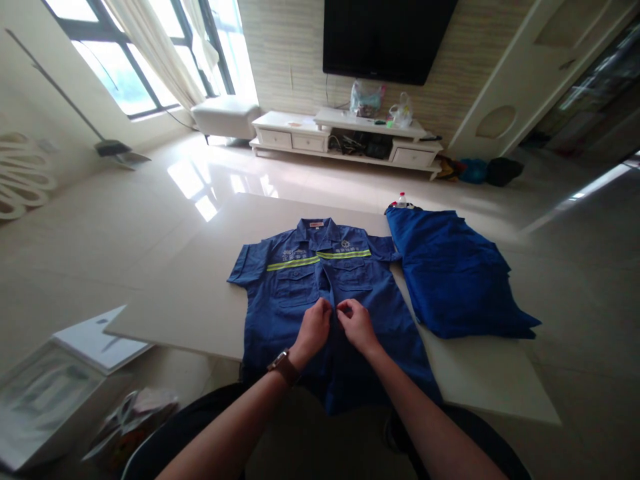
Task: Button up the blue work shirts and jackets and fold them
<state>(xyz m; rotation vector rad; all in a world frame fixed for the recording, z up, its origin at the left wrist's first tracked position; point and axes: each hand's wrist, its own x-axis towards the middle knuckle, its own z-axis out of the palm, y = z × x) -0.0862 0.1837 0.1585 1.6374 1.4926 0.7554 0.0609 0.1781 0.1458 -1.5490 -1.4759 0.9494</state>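
Left grip and right grip meet at the shirt's front opening

Fingertips of the left grip pinch the front edge of a blue short-sleeved shirt, just below its chest pockets. Beside them, the right grip has thumb and finger curled together at the opposite edge; whether cloth is caught between them cannot be told. A brown-strapped watch circles the left wrist.

The shirt lies face up on the pale tabletop, collar away from the person, its lower part reaching over the near edge. A yellow-green stripe crosses each side of the chest, with pale lettering above. On the right, one sleeve touches a pile of brighter blue cloth, behind which a red-capped bottle shows.

Beyond the tabletop, a low white cabinet stands beneath a dark television. At lower left, near the tabletop, are a whitish box and a plastic bag.
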